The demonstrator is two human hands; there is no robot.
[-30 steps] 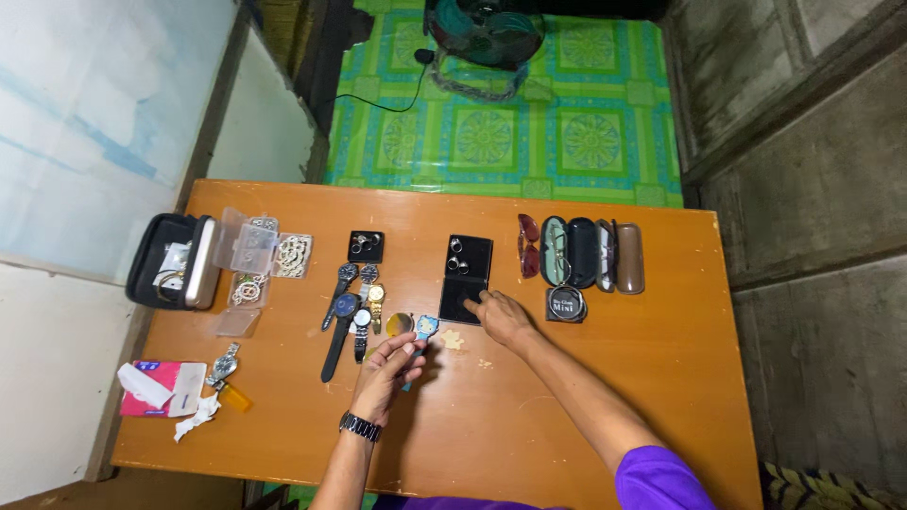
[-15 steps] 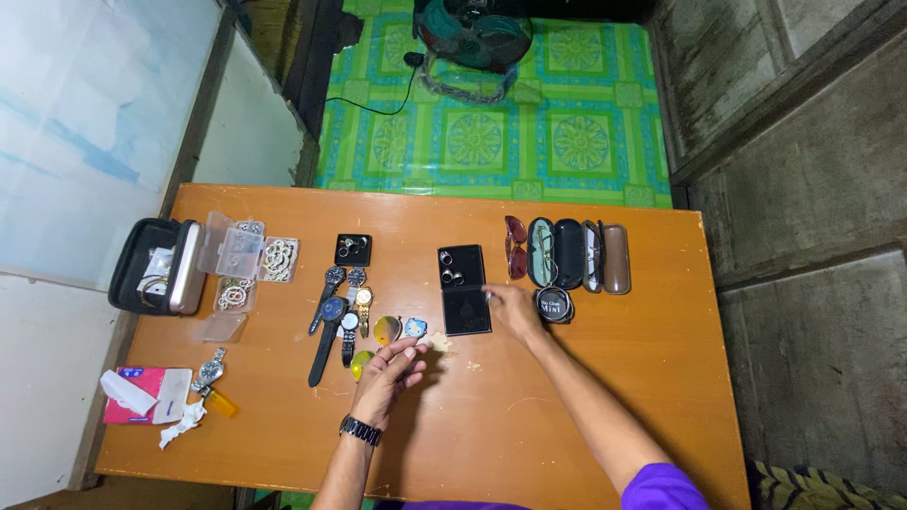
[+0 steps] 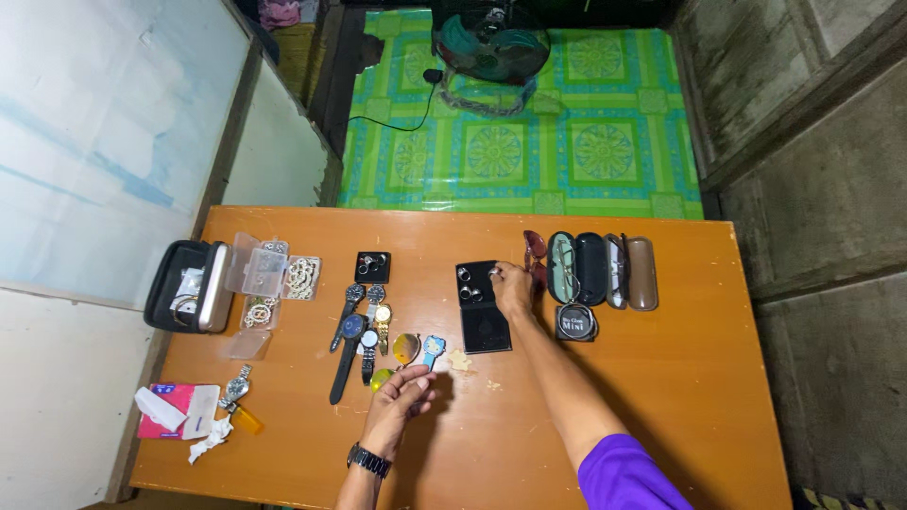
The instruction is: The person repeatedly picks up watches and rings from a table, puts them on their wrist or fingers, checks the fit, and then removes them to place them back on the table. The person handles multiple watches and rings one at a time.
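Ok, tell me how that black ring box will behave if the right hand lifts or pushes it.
The ring box lies open and flat, so it will probably slide rather than tip. Its hinged halves may fold if lifted by one edge. The rings sitting in it look loose-ish and might shift; the right hand touches its top corner.

A flat pink packet lies at the table's near left corner, with a small white wrapper slanted across it and what may be a blue label patch at its top edge, too small to be sure. Just below the open spectacle cases sits a small dark, round-faced tin with pale lettering on its lid. No screens or signs show.
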